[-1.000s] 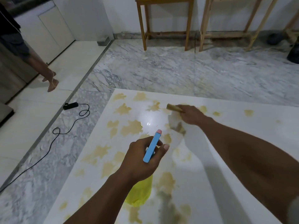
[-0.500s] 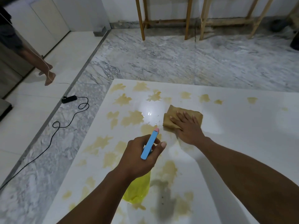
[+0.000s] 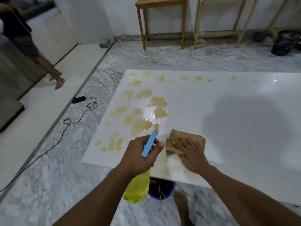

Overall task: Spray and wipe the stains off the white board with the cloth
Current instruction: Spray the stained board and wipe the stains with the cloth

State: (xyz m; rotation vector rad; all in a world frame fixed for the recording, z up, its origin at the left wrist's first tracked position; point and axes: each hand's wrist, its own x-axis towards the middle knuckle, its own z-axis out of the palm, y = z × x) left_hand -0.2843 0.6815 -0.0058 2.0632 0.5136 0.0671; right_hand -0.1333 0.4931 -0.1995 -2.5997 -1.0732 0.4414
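many tan stains [image 3: 143, 123] lie across the left part of the white board [image 3: 228, 128], thickest just beyond the hands, with a thin row near the far edge and a faint smear at the near edge; the right part looks clean; a wet glare sits among the central stains; the brown cloth [image 3: 185, 141] lies folded on the board near its near edge, with the right hand [image 3: 189, 152] flat on it, fingers spread and pressing down; the left hand [image 3: 140, 156] is wrapped round the neck of the yellow spray bottle [image 3: 138, 188], a finger out by the blue trigger head, nozzle aimed at the stain cluster; risks, as i judge them: the cloth already looks stain-coloured, so it may smear the wet patch rather than lift it; spray from this height could drift past the left edge onto the marble floor [image 3: 57, 168], slippery for the bare foot [image 3: 180, 204] near the blue bucket [image 3: 161, 188]; hard pressing by the near edge might shift the board, though what carries it is hidden; the black cable [image 3: 73, 121] lies on the floor, well apart.
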